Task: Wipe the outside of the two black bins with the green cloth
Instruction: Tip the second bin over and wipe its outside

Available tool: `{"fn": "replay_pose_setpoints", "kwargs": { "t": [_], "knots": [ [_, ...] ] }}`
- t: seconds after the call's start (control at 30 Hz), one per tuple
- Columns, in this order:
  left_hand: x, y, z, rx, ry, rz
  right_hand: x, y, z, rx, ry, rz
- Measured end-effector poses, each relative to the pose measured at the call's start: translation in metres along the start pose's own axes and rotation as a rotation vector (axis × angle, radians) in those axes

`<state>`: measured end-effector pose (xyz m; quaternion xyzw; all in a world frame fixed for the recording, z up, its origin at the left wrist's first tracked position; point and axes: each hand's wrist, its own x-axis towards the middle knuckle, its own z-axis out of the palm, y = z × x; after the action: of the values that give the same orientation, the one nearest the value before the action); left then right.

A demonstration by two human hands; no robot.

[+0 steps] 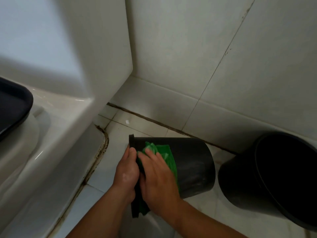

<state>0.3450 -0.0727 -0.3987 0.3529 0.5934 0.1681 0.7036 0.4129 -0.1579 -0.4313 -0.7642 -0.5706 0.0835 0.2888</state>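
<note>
A small black bin (192, 162) lies tipped on its side above the tiled floor, its rim pointing left. My left hand (127, 172) grips that rim, thumb curled over the edge. A green cloth (167, 154) is spread on the bin's side wall, and my right hand (157, 177) presses it flat against the bin near the rim with fingers extended. A second, larger black bin (243, 182) stands upright at the right, its open mouth facing up.
A white toilet (51, 117) with a dark seat (12, 107) fills the left side. The white tiled wall (223, 66) runs behind both bins, with a dirty grout line at its base. Pale floor tiles (205, 220) lie between the bins.
</note>
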Motion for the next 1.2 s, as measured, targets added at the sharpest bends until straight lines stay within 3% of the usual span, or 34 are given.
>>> {"fn": "replay_pose_setpoints", "kwargs": {
  "t": [0.17,0.4,0.67,0.77,0.93,1.03,1.1,1.2],
  "knots": [
    [-0.004,-0.007,0.001,0.068,-0.029,0.109,0.000,0.016,-0.005,-0.083,-0.064,-0.082],
    [-0.001,-0.007,0.001,0.099,0.006,0.105,0.046,0.023,-0.005,-0.137,-0.049,0.188],
    [0.004,-0.004,-0.002,0.139,-0.015,0.106,0.000,0.012,-0.002,-0.128,-0.070,-0.101],
    [0.003,-0.001,-0.002,0.151,-0.005,0.108,0.007,0.047,-0.021,-0.168,-0.063,0.075],
    [0.005,-0.002,0.000,0.187,0.000,0.097,-0.003,0.131,-0.055,-0.132,0.118,0.382],
    [0.001,-0.006,0.001,0.200,0.017,0.123,0.000,0.116,-0.047,-0.138,0.222,0.519],
    [0.000,-0.008,0.002,0.196,0.022,0.127,-0.001,0.078,-0.029,-0.188,0.215,0.459],
    [-0.002,-0.008,0.001,0.192,0.035,0.127,-0.012,0.018,0.001,-0.161,0.105,0.165]
  ]
}}
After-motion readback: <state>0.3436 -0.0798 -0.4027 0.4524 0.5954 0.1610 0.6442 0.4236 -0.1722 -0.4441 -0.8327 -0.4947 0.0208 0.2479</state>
